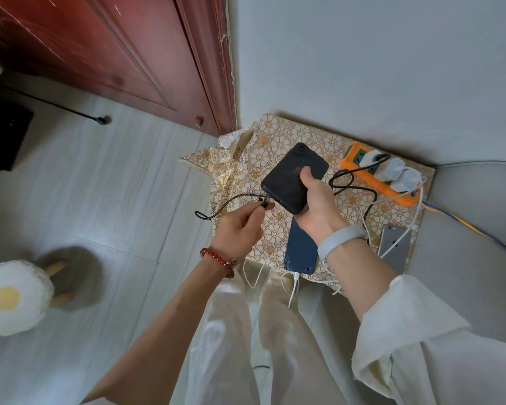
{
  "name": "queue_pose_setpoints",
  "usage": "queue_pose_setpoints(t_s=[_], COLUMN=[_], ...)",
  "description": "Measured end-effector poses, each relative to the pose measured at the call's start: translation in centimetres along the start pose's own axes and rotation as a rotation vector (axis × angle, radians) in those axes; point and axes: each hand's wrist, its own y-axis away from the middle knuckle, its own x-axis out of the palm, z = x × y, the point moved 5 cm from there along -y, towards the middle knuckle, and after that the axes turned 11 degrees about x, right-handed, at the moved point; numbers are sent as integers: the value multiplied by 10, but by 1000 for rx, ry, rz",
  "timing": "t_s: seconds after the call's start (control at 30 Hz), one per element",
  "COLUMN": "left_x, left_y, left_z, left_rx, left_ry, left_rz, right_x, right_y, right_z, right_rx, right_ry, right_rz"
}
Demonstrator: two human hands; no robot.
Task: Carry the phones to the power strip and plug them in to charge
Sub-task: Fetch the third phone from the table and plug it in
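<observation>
My right hand (319, 206) grips a black phone (289, 176) face down above a small table covered in a gold flower-patterned cloth (275, 135). My left hand (240, 229) pinches the plug end of a black braided cable (351, 187), holding it right at the phone's bottom edge. That cable runs back to an orange power strip (377, 182) at the table's far right, where three white chargers (392, 171) sit in its sockets. A dark blue phone (300, 249) lies on the cloth with a white cable in it. A silver phone (395, 244) lies at the right.
A red-brown wooden door (114, 48) stands at the left of the grey wall corner. A fried-egg-shaped stool (12, 296) sits on the pale floor at lower left. A grey sofa edge (479, 200) borders the table on the right, with a blue-yellow cord (465, 226) across it.
</observation>
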Motion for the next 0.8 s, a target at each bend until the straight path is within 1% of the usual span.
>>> queue_pose_setpoints(t_s=[0.2, 0.37, 0.6, 0.8], left_x=[0, 0, -2, -1], left_y=[-4, -6, -13, -13], left_z=[1, 4, 9, 22], left_rx=[-49, -73, -87, -130], left_ry=[-8, -39, -182, -210], left_rz=[28, 45, 51, 4], right_x=[7, 10, 11, 12], right_y=[1, 0, 1, 4], right_z=[-3, -2, 5, 1], right_rx=[43, 50, -29, -70], right_ry=[-59, -40, 37, 120], right_rz=[74, 118, 115, 123])
